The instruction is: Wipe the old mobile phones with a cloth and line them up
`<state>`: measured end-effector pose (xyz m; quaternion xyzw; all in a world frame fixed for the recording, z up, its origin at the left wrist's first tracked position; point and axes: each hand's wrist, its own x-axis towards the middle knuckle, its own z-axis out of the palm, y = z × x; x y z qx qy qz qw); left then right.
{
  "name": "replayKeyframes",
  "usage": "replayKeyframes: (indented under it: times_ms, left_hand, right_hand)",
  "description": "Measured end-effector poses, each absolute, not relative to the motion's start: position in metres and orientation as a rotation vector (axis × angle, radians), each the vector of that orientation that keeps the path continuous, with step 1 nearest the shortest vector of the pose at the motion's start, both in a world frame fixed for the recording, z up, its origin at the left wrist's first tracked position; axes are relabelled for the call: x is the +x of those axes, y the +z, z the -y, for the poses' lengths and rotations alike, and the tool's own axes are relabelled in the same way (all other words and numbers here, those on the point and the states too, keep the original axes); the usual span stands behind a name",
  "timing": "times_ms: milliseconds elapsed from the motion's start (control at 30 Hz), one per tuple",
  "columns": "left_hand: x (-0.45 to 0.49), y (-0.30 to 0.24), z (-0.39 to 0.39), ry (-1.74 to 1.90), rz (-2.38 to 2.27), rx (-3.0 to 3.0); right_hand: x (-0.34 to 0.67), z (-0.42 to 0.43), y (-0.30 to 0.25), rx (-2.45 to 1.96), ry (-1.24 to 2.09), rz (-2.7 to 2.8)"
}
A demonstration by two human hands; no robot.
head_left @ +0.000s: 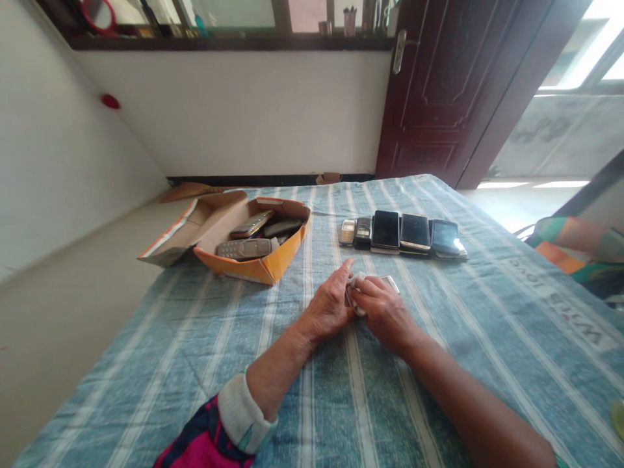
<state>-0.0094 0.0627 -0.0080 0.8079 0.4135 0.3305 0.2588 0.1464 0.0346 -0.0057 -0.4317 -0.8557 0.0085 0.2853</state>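
In the middle of the table, my left hand (327, 300) grips the left end of a thin, pale-edged phone (392, 283), with the thumb raised. My right hand (385, 313) is closed around a crumpled white cloth (359, 310) and presses it against the phone. Both hands hide most of the phone, so its model cannot be made out. Just beyond them, phones stand in a row of small stacks: a small keypad phone (348, 233), a dark keypad phone (363, 233), a black-screened smartphone (385, 230), a gold-edged smartphone (415, 233) and a glossy smartphone (445, 238).
An open orange cardboard box (287, 257) at the left holds several old phones, among them a grey keypad phone (244, 249). A blue striped cloth (234, 364) covers the table. Behind it are a white wall and a dark red door (439, 97). Colourful fabric (580, 240) lies at the right.
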Motion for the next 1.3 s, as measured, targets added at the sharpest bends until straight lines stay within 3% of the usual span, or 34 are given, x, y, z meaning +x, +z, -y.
replayKeyframes:
  times_ms: [433, 800, 1300]
  left_hand:
    - [-0.012, -0.007, -0.068, 0.889, -1.101, 2.276]
    - [-0.01, -0.005, -0.066, 0.881, -1.157, 2.27]
    - [-0.002, -0.009, -0.061, 0.95, -1.203, 2.303]
  right_hand:
    - [0.139, -0.033, -0.01, -1.12, -0.073, 2.328]
    - [0.151, -0.043, -0.012, -1.44, -0.335, 2.241]
    - [0.168, -0.053, -0.015, -1.624, -0.425, 2.12]
